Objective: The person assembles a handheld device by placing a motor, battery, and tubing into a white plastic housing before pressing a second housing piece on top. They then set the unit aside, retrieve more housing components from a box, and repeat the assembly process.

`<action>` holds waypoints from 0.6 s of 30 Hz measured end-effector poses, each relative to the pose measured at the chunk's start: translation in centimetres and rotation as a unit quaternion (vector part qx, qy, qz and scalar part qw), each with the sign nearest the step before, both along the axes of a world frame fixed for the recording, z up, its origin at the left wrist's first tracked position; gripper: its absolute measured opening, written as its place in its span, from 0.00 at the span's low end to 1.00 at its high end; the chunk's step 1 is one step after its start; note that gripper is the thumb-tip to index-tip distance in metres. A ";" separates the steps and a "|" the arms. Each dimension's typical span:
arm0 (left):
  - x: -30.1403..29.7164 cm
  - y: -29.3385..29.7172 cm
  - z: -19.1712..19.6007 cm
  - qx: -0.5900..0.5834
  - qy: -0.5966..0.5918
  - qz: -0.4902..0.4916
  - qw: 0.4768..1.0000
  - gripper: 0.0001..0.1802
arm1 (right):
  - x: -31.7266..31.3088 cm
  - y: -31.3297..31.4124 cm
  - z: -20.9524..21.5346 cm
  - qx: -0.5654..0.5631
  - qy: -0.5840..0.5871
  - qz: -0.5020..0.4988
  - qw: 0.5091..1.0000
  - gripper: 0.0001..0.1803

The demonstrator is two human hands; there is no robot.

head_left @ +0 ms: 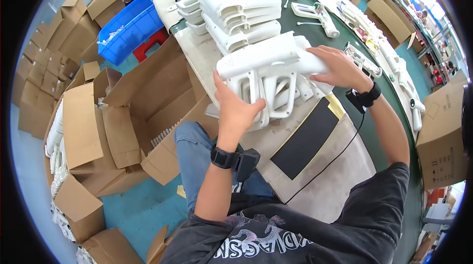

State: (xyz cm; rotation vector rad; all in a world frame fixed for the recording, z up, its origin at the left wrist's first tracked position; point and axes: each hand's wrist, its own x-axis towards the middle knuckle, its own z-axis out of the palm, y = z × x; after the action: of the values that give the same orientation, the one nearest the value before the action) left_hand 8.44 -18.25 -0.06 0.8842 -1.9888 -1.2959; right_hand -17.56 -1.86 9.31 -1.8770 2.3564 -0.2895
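Observation:
In front of me a white plastic housing shell (pixel 258 58) with a rounded body lies tilted over several looped white handle pieces (pixel 280 97). My left hand (pixel 232 109) is wrapped around its left end and the handle below, fingers on the outer side and thumb at the handle. My right hand (pixel 335 67) grips the narrower right end of the white plastic, with the thumb below and fingers over the top. Just beyond stands a stack of similar white housing shells (pixel 239 10). Nearer me a flat black pad (pixel 306 138) with yellowish edges lies on the table.
Open cardboard boxes (pixel 148 91) stand at my left, beside a blue crate (pixel 129 30) on a red stool (pixel 150 45). A green conveyor belt (pixel 357 104) carrying partly assembled units (pixel 316 19) curves along the right. A black cable (pixel 330 168) runs from my right wrist.

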 end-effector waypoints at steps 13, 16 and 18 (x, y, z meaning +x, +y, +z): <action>8.6 -5.4 2.7 0.362 0.282 -0.131 0.879 0.48 | 4.8 2.0 -3.5 -0.022 -0.011 -0.188 0.982 0.51; 9.4 -5.4 2.0 0.376 0.277 -0.127 0.875 0.49 | 5.9 1.2 -3.6 0.008 0.018 -0.186 0.982 0.52; 9.7 -5.3 1.8 0.382 0.267 -0.131 0.875 0.50 | 5.7 1.1 -4.0 0.037 0.031 -0.193 0.980 0.52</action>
State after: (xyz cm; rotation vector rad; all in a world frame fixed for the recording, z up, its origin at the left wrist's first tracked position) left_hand 18.16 -23.56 1.77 0.4784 -1.1651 -2.2656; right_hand -11.88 -0.74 5.28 -1.4063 2.7218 -0.1740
